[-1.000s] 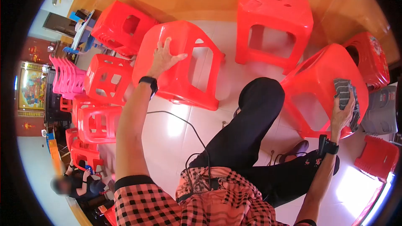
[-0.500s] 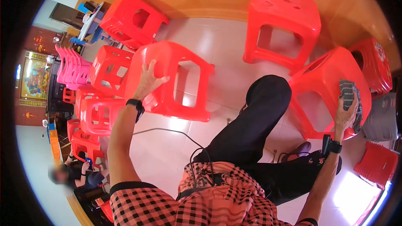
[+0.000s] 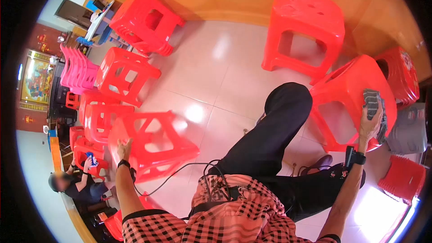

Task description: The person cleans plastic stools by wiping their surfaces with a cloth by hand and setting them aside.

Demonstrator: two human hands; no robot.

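At the left, my left hand point(image 3: 124, 149) touches the seat side of a red plastic stool point(image 3: 157, 146), its fingers partly spread and nothing wrapped in them. That stool lies tilted, with its open legs facing right. On the right side, my right hand point(image 3: 370, 123) grips a dark grey striped cloth point(image 3: 377, 110) against the seat of another red stool point(image 3: 335, 94). Farther up stands a red stool point(image 3: 306, 27) near the orange wall.
Stacked red stools point(image 3: 146, 24), pink chairs point(image 3: 78, 69) and other red stools point(image 3: 123, 74) stand left. A seated person point(image 3: 83, 186) holds something blue and white. Grey stools point(image 3: 407, 128) stand right. A black cable point(image 3: 180, 168) hangs near my lap.
My left hand and the stool it touches have moved down and left, and the stool has turned. My right hand keeps the cloth on its stool. The seated person's hands have risen slightly.
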